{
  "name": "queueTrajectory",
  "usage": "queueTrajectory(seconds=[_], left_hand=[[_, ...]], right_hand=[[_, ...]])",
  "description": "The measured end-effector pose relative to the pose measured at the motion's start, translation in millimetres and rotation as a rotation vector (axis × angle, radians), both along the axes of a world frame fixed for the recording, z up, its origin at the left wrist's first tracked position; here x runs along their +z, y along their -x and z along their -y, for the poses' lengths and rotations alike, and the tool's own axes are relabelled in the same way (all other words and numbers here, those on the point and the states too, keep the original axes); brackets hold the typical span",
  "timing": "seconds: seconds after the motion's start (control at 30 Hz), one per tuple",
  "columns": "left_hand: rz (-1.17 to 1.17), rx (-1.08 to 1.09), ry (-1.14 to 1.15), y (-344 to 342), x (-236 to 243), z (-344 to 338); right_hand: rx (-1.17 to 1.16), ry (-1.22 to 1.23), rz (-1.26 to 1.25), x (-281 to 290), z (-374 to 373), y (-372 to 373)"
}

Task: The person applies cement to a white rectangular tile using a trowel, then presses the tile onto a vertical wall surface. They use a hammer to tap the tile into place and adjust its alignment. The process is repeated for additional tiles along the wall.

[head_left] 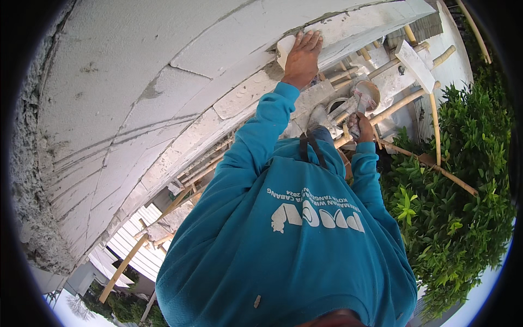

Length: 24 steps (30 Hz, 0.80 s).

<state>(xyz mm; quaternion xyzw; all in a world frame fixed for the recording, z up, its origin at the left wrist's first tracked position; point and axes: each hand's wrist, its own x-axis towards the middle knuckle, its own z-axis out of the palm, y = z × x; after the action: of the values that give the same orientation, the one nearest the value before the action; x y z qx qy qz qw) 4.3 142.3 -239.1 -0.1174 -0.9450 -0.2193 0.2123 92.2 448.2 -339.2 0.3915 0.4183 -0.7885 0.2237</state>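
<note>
My left hand [303, 61] lies with its fingers stretched over a pale block [284, 48] on top of the block wall [218, 54]. Its palm presses on the block's edge and hides part of it. Lower and to the right, my right hand [364, 129] is closed round the handle of a mortar-smeared trowel [362, 103]. The trowel's blade points away from me, beside a round bucket [368, 92] with pale residue inside. My fingers partly hide the handle.
Bamboo scaffold poles [400, 106] cross below and to the right. A pale board [414, 66] leans among them. My shoe [318, 117] stands on the scaffold near the bucket. Leafy green branches [457, 163] crowd the right side. Corrugated sheets [139, 231] show at lower left.
</note>
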Motion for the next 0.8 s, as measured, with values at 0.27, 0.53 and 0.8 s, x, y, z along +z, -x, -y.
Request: queueTrajectory(seconds=[0.27,0.53,0.8], left_hand=[[0.013,-0.058,-0.002,5.0,-2.4,3.2],[-0.014,-0.127,-0.056,3.6,0.8,2.7],[-0.099,-0.171,-0.004,4.4,-1.5,4.7]], right_hand=[[0.872,-1.105,0.56,-136.5,-108.0,-301.1],[0.764,-0.762,0.768,-118.7,-46.5,-518.8],[0.548,-0.793,0.625,-158.7,20.7,-469.0]])
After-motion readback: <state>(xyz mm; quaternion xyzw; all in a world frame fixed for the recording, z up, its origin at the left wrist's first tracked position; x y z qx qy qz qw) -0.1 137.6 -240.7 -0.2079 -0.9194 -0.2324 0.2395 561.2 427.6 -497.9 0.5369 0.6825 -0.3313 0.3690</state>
